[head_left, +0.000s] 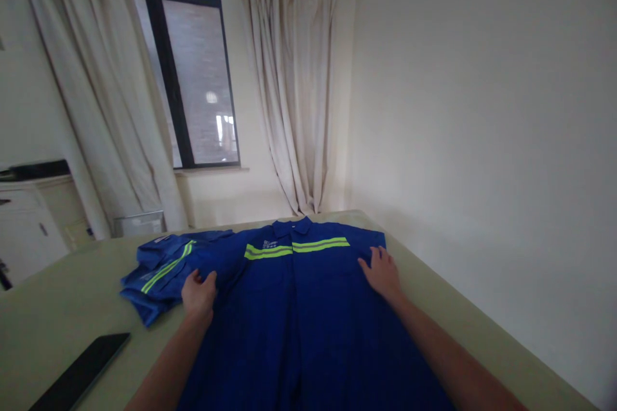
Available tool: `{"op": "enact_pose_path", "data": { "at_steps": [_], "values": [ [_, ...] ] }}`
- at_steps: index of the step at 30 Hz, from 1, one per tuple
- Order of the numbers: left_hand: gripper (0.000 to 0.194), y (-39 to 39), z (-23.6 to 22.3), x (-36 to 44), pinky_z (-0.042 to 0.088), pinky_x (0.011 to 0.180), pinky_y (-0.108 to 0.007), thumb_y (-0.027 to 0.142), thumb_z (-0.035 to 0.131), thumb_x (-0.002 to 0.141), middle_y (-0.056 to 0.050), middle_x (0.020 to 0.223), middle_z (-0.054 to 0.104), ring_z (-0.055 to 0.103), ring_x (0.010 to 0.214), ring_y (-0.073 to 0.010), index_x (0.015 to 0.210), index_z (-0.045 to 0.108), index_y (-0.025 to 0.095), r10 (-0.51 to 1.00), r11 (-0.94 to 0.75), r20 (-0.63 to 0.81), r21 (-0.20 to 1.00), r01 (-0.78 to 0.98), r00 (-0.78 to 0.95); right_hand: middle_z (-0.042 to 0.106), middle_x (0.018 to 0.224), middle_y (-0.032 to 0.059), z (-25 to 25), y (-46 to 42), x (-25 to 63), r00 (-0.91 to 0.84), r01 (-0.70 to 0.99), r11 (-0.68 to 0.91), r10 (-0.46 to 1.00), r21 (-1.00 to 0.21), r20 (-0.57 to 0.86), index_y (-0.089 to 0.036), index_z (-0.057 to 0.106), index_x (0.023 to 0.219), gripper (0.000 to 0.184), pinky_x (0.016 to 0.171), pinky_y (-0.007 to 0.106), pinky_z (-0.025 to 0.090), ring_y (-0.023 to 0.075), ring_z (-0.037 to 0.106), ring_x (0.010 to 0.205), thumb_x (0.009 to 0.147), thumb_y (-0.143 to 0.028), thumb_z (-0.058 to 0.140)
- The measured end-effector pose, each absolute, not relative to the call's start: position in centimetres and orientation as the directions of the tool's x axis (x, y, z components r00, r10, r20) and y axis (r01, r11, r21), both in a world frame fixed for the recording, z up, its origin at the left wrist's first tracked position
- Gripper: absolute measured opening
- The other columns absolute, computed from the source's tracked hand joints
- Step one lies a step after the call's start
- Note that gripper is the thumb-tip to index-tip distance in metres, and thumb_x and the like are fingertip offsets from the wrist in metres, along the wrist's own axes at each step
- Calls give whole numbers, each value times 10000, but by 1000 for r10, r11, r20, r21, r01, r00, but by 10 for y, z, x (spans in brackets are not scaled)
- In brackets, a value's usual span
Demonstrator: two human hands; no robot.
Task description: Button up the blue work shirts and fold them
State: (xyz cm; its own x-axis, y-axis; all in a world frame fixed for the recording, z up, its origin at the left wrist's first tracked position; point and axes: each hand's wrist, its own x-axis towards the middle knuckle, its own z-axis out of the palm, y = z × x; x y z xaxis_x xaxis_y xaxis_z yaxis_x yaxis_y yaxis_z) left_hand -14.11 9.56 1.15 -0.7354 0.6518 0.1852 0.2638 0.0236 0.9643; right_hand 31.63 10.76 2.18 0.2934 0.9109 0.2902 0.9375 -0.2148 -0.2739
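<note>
A blue work shirt (321, 308) lay spread on the green table (38, 321), the right hand (383, 273) splayed at one sleeve. Whether the curled left hand (198, 292) gripped cloth, I couldn't tell; a folded striped shirt (164, 276) and black tablet (80, 372) lay nearby.

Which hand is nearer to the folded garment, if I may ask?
Left. The left hand is just beside the folded garment; the right hand is farther off, across the spread garment, by its opposite sleeve.
</note>
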Motion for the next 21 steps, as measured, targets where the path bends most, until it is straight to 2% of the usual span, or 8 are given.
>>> {"op": "enact_pose_path", "data": {
  "at_steps": [2,4,6,8,11,15,18,21],
  "values": [
    [556,98,28,-134,531,972,-436,326,577,801,-113,1161,658,653,1043,-276,1330,577,152,703,-42,329,904,425,-631,497,1455,228,7,116,346,386,916,-325,876,-237,289,-92,485,1423,545,1072,446,378,352,478,1338,994,-428,461],
    [490,97,44,-119,493,1027,-409,286,515,832,-93,1212,657,627,1109,-262,1301,623,194,829,-200,477,740,642,-292,565,1386,219,-5,118,364,405,909,-355,877,-219,260,-96,520,1394,534,1046,462,397,354,532,1280,1003,-448,429],
    [466,92,52,-101,452,1067,-416,286,469,892,-85,1253,664,610,1158,-256,1330,619,231,879,-394,457,531,750,138,589,1376,197,-12,118,371,377,919,-330,895,-215,237,-116,546,1381,550,1059,477,387,348,544,1271,1004,-492,412],
    [465,86,47,-86,387,1126,-445,349,456,954,-72,1339,641,569,1245,-261,1400,565,277,862,-487,364,406,773,352,582,1408,167,-13,117,372,359,922,-307,907,-237,220,-150,564,1378,564,1085,482,367,335,531,1293,1006,-532,380],
    [524,81,19,-77,311,1185,-475,463,436,988,-69,1494,537,474,1377,-270,1482,468,291,885,-440,321,345,829,336,587,1415,143,-7,120,371,387,900,-322,901,-293,198,-188,603,1346,571,1093,493,362,330,527,1296,1003,-564,343],
    [553,89,-11,-78,341,1178,-466,514,385,1004,-74,1542,481,469,1397,-265,1502,426,277,936,-310,286,392,866,206,635,1347,164,5,138,380,471,828,-382,871,-411,139,-191,655,1291,659,1067,543,372,374,534,1282,991,-638,276],
    [530,103,-11,-77,391,1145,-424,407,302,1035,-122,1499,495,521,1349,-251,1514,379,193,944,-208,319,394,895,79,660,1273,242,15,165,391,538,752,-444,840,-488,66,-74,640,1299,769,1013,481,434,367,597,1214,988,-658,248],
    [479,122,-4,-74,464,1054,-443,275,296,1019,-178,1378,573,618,1219,-284,1449,448,125,960,-64,279,310,949,-26,671,1207,300,20,192,398,551,743,-452,832,-494,68,20,625,1279,818,948,451,479,361,648,1133,962,-674,328]
  ]
}}
